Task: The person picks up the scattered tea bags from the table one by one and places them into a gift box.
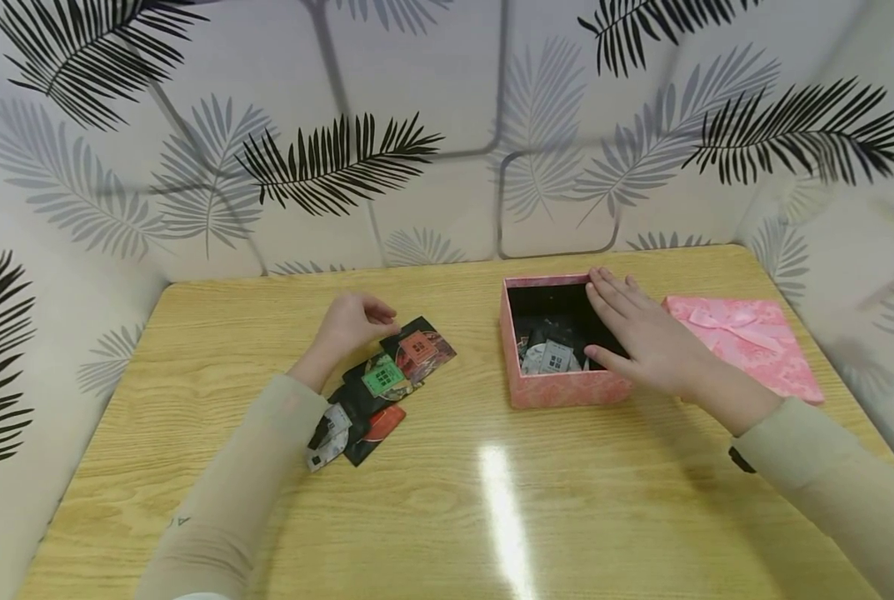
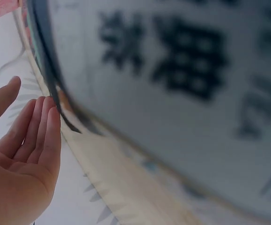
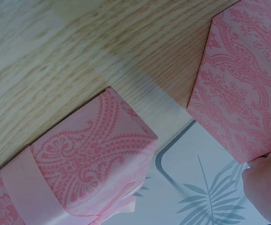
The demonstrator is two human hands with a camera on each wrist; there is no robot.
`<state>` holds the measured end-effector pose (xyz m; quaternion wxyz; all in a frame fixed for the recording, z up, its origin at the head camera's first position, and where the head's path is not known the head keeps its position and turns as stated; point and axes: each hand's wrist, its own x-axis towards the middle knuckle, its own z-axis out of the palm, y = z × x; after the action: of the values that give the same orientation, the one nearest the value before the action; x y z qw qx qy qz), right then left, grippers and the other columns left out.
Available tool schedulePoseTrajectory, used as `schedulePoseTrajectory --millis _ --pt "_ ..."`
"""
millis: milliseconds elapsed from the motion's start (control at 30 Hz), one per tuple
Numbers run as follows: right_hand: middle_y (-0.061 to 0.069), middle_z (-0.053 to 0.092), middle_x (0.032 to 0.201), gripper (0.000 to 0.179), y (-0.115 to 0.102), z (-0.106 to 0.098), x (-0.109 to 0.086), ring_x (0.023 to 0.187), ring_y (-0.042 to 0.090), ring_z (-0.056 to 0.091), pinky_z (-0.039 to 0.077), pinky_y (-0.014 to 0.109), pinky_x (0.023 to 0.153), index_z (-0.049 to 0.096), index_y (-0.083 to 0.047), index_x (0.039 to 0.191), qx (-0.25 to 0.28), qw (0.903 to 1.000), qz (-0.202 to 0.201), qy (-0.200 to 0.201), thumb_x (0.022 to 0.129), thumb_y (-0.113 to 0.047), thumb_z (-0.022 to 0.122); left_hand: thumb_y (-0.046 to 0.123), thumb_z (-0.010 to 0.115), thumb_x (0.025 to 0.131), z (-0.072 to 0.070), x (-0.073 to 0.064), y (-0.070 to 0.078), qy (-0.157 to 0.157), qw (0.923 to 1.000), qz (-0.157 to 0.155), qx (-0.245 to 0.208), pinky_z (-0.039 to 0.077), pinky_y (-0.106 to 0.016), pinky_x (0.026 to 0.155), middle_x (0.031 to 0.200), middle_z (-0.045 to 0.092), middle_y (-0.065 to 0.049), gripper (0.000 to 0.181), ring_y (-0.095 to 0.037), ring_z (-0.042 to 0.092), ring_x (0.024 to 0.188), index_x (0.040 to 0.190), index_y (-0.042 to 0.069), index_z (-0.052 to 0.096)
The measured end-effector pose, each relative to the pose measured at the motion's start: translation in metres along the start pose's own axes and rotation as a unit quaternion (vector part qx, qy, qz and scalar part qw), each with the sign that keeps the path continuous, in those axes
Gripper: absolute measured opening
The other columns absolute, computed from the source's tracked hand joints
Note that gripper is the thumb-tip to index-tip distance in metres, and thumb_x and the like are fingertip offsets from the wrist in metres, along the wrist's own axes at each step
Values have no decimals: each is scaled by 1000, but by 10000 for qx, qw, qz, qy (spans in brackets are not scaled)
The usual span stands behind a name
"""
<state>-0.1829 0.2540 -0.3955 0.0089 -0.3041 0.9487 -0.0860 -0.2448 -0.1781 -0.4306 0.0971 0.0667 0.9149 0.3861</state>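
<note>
Small dark tea packets with orange (image 1: 419,347), green (image 1: 382,377) and grey-white (image 1: 332,435) labels lie overlapping on the left of the table. My left hand (image 1: 351,327) hovers over their upper end, fingers loosely extended. A blurred packet (image 2: 172,103) with large dark characters fills much of the left wrist view, beside that palm (image 2: 25,164). To the right stands a pink patterned box (image 1: 566,390), its dark inside holding more packets (image 1: 555,357). My right hand (image 1: 645,342) rests on its right rim with straight fingers; only part of it shows in the right wrist view.
Right of the box lies its pink lid (image 1: 746,333) with a ribbon bow. The wooden table (image 1: 432,500) meets a leaf-patterned wall covering (image 1: 447,208) at the back.
</note>
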Motion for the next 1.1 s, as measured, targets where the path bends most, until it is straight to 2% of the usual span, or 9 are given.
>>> schedulePoseTrajectory --millis 200,400,533,667,733,800,933,1033,1100 --pt "24 13 177 86 -1 0 -1 166 42 12 3 47 138 23 6 166 40 10000 31 -34 108 -48 55 17 80 97 3 0 -3 -213 9997 -80 1 61 -46 98 123 76 -21 36 -34 73 111 127 -1 74" --pt "24 12 177 85 -1 -1 -1 166 42 12 4 48 138 22 6 166 15 10000 41 -47 108 -47 55 25 84 94 8 -2 -1 -284 9990 -41 346 60 -46 98 123 75 -18 44 -32 71 111 130 2 73" --pt "24 14 177 85 -2 -1 -1 165 42 13 5 50 138 23 6 166 -1 10000 49 -44 108 -47 55 28 87 92 11 -4 0 -287 9970 147 708 59 -47 97 123 74 -17 48 -31 69 111 130 3 73" --pt "24 15 177 85 -2 -2 0 165 42 13 6 50 138 23 6 166 -11 10000 60 -48 108 -48 56 30 89 90 13 -2 1 -326 9911 447 1210 59 -48 99 125 73 -18 50 -32 69 112 129 1 74" --pt "24 15 177 85 -2 -2 0 166 42 13 6 50 138 23 6 166 -13 10000 67 -52 108 -48 56 30 89 89 14 -1 0 -346 9893 519 1318 58 -49 100 125 73 -18 50 -33 68 112 127 1 75" --pt "24 15 177 85 -2 -1 0 166 42 13 6 50 138 23 6 166 -10 10000 71 -58 108 -48 56 29 89 89 15 0 -1 -358 9895 527 1299 58 -48 99 124 72 -18 49 -33 68 111 126 1 75" --pt "23 13 177 86 -1 -1 0 166 42 12 5 49 138 23 6 166 -7 10000 71 -67 108 -48 55 26 88 90 15 0 -1 -373 9937 383 988 58 -48 97 122 72 -18 46 -33 67 109 125 0 74" --pt "24 14 177 86 0 0 1 166 42 13 4 48 138 23 6 166 -15 10000 56 -57 108 -49 55 30 89 89 15 0 0 -407 9951 192 883 58 -48 96 123 71 -18 51 -32 67 109 127 0 72" --pt "24 15 177 86 0 0 0 166 42 13 4 49 138 23 6 166 -11 10000 51 -41 108 -49 55 36 90 87 16 0 1 -436 9941 119 987 58 -48 97 126 71 -18 58 -32 67 111 129 1 70"
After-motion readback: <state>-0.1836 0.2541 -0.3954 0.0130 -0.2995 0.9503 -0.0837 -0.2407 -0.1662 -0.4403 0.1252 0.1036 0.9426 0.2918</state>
